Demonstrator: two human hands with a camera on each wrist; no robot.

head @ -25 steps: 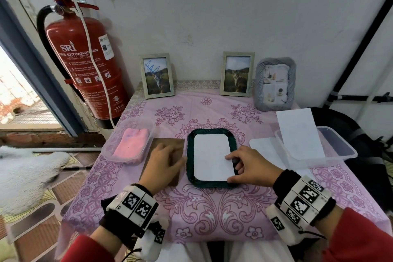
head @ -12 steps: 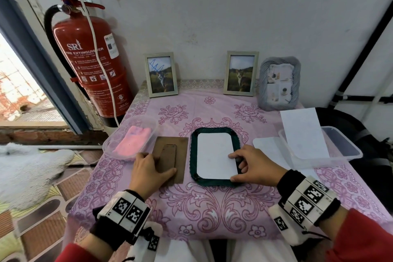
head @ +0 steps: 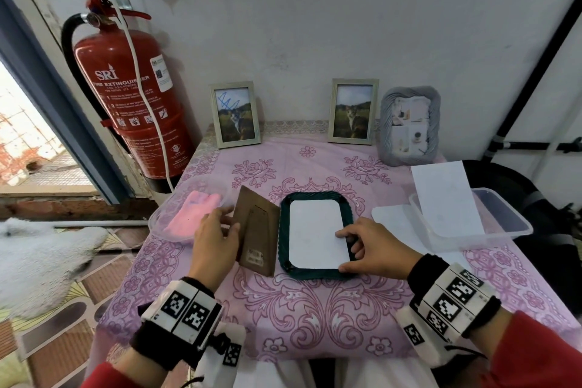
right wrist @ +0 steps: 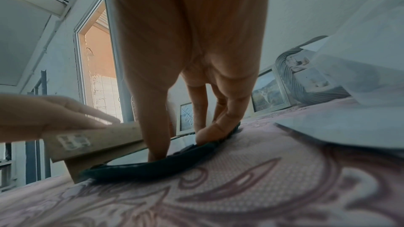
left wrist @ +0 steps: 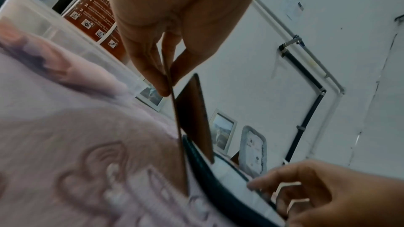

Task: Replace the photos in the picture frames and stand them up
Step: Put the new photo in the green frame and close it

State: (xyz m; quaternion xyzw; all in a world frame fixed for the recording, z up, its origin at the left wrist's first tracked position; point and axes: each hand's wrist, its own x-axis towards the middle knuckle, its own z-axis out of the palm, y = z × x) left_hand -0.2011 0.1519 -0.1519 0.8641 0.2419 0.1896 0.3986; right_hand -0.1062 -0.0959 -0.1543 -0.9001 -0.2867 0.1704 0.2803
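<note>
The left hand (head: 214, 242) pinches the brown backing board (head: 256, 235) between thumb and fingers, its left edge raised and its right edge down by the dark green frame (head: 285, 230); the fingers behind the board are hidden in the head view. The board's long axis runs away from the person, the barcode end nearest. Just right of it, the frame lies face down with a white photo sheet (head: 316, 233) inside, long axis also running away. The right hand (head: 374, 249) presses thumb and fingertips on the frame's near right corner, gripping nothing. The wrist views are blurred near the cloth.
</note>
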